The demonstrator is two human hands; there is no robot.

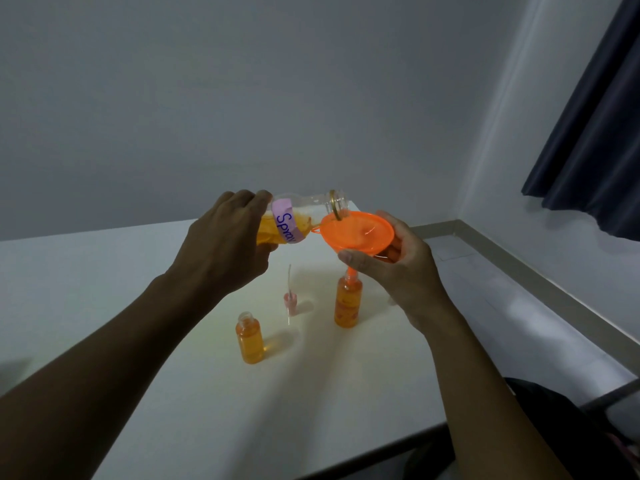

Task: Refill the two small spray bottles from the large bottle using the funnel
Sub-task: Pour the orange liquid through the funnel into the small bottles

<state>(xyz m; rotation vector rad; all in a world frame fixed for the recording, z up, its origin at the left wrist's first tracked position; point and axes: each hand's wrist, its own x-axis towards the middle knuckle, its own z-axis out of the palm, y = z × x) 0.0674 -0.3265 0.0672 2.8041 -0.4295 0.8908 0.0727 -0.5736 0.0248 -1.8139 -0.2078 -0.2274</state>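
Note:
My left hand (221,247) grips the large clear bottle (304,216), which has a purple label and orange liquid and lies tilted nearly flat. Its open mouth hangs over the rim of the orange funnel (356,233). My right hand (398,268) holds the funnel by its bowl, thumb on the near rim. The funnel's spout sits in the neck of a small bottle (348,303) that stands on the table and is full of orange liquid. A second small bottle (249,337), open-topped and filled with orange liquid, stands to the front left.
A pink spray cap with its thin tube (290,301) lies on the white table (138,306) between the two small bottles. The table's right edge runs beside a grey floor strip and wall. A dark curtain (595,133) hangs at the upper right.

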